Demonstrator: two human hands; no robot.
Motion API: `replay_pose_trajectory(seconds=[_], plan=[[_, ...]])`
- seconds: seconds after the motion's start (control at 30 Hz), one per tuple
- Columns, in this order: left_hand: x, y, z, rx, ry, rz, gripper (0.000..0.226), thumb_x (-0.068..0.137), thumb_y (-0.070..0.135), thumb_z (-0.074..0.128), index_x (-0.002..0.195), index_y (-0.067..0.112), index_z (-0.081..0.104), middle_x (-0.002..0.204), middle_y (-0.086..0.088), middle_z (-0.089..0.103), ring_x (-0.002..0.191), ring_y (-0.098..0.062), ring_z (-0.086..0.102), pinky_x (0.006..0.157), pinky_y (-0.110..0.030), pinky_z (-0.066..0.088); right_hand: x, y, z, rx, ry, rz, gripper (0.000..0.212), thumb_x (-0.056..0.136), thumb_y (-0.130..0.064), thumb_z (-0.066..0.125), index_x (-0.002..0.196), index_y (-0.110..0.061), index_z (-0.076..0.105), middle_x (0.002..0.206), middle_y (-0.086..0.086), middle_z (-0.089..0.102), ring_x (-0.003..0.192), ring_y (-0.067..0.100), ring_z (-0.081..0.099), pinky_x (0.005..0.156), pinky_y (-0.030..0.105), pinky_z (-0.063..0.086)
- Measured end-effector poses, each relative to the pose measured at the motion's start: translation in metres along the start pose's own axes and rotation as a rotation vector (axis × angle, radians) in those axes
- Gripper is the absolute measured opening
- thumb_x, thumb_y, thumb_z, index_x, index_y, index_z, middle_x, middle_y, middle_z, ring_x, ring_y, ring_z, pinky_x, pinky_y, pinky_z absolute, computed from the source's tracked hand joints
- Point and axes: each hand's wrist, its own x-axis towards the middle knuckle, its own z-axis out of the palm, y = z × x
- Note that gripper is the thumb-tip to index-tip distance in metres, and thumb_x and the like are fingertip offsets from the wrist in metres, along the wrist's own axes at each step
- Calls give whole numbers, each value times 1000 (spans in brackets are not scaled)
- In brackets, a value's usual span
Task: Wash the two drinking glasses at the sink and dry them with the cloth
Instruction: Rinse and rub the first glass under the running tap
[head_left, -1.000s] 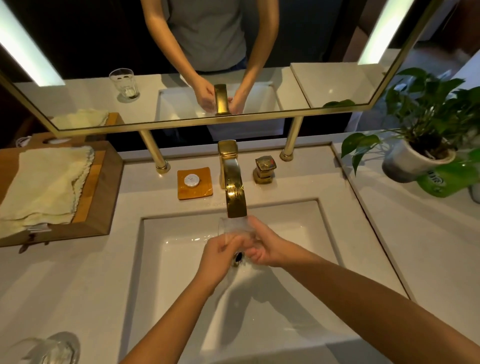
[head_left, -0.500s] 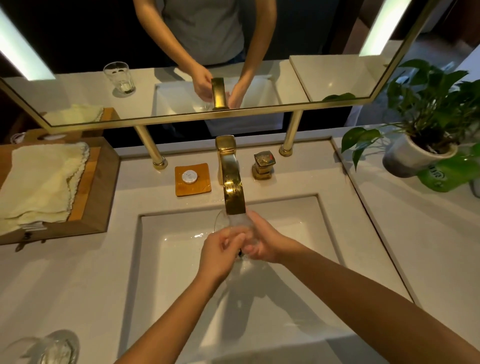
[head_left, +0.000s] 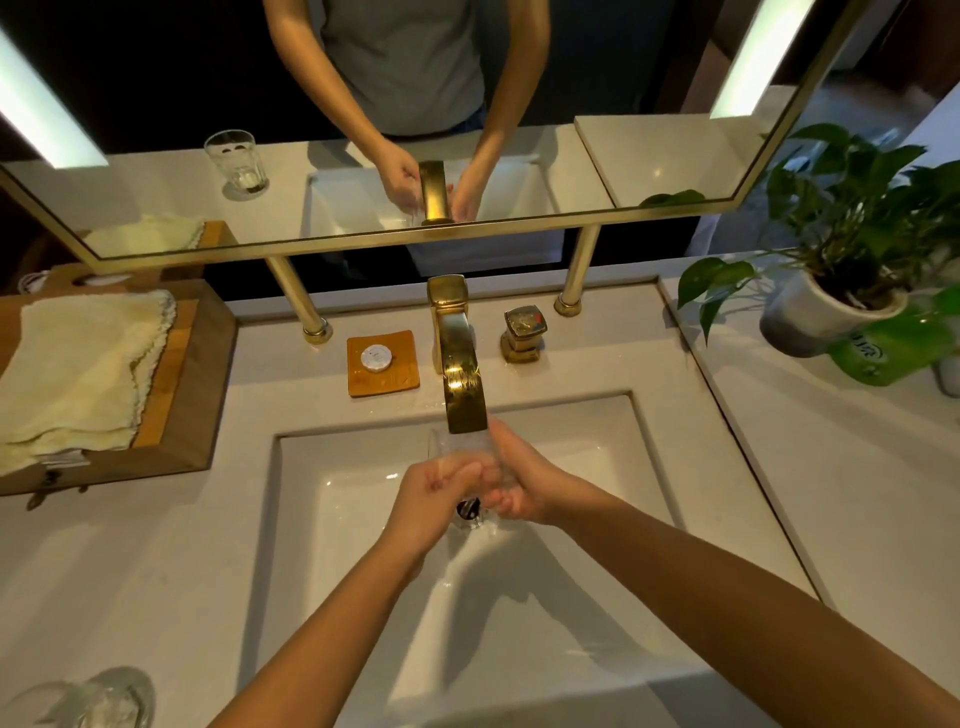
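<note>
A clear drinking glass (head_left: 457, 452) is held over the white sink (head_left: 332, 519), right under the gold faucet (head_left: 460, 374) spout. My right hand (head_left: 519, 483) grips the glass from the right side. My left hand (head_left: 431, 493) curls round it from the left, fingers on its wall. The glass is see-through and partly hidden by both hands. A second drinking glass (head_left: 104, 699) stands on the counter at the bottom left corner. The pale yellow cloth (head_left: 83, 369) lies folded on a wooden tray (head_left: 192, 395) at the left.
A gold tap handle (head_left: 524, 332) stands right of the faucet, an orange soap dish (head_left: 383, 362) with a white soap left of it. A potted plant (head_left: 841, 291) and a green bottle (head_left: 893, 353) sit at the right. A mirror (head_left: 649, 150) runs behind the counter.
Both hands have kept the glass under the spout and shifted slightly on it, the left fingers moving over its wall. My head view has tilted a little.
</note>
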Motion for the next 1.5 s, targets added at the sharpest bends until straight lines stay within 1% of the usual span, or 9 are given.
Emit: replay_pose_trajectory(seconds=[0.07, 0.17, 0.3, 0.53, 0.7, 0.8, 1.0, 1.23, 1.5], plan=[[-2, 5, 0, -334, 61, -181, 29, 86, 29, 58, 106, 11, 69, 93, -19, 73, 93, -29, 70, 95, -36, 48, -1, -1, 3, -227, 92, -188, 42, 100, -46, 38, 112, -10, 53, 68, 1, 54, 42, 7, 47, 37, 18, 36], [7, 16, -9, -776, 54, -495, 25, 89, 26, 54, 103, 7, 64, 75, -29, 69, 72, -33, 72, 78, -30, 59, -5, 4, 3, -585, 167, -596, 30, 96, -39, 47, 122, -25, 51, 107, -3, 65, 93, 8, 64, 81, 31, 55], [14, 22, -17, -671, -23, -496, 18, 88, 18, 55, 94, 5, 67, 57, -5, 69, 43, -11, 62, 41, -20, 50, -8, 16, -3, -730, 168, -754, 37, 95, -40, 49, 130, -31, 43, 124, -4, 58, 109, 11, 58, 90, 34, 54], [3, 5, -15, 119, -179, 101, 21, 92, 13, 57, 107, 14, 72, 100, -1, 75, 97, -14, 69, 88, -24, 51, -5, 13, -19, 45, -200, -51, 69, 87, -68, 45, 134, -18, 55, 109, 10, 67, 72, 14, 66, 54, 18, 52], [2, 1, 0, 72, 347, 39, 39, 81, 19, 71, 117, 18, 57, 119, 2, 55, 105, -11, 53, 86, -24, 44, -2, 21, -7, 462, -163, -116, 52, 94, -47, 54, 136, -16, 52, 133, 15, 58, 106, 25, 66, 84, 30, 56], [3, 8, 13, -170, 315, -151, 71, 77, 20, 74, 136, 22, 34, 125, 4, 42, 112, -13, 45, 81, -22, 45, -2, 31, 2, 528, -252, -63, 74, 83, -40, 72, 145, -14, 41, 145, 20, 47, 131, 34, 49, 112, 46, 37], [1, -21, -4, 269, 148, 70, 88, 61, 26, 86, 130, 34, 32, 123, 6, 52, 109, -8, 53, 81, -15, 46, -18, 22, -25, 104, -205, -6, 59, 94, -57, 45, 137, -18, 51, 132, 10, 61, 123, 34, 57, 88, 46, 56], [2, -22, 11, 378, 63, 148, 92, 58, 43, 84, 132, 34, 31, 121, 10, 57, 106, -5, 58, 85, -20, 52, -9, -17, -5, -1162, 148, -363, 20, 86, -9, 65, 106, -8, 63, 97, 13, 68, 83, 26, 68, 77, 39, 59], [18, -23, -1, 236, 201, 97, 77, 62, 23, 85, 122, 32, 38, 110, 12, 57, 102, -5, 57, 78, -22, 49, -9, -8, -1, -1027, 342, -727, 21, 100, -25, 41, 105, -20, 61, 95, -1, 65, 86, 12, 62, 79, 36, 55]])
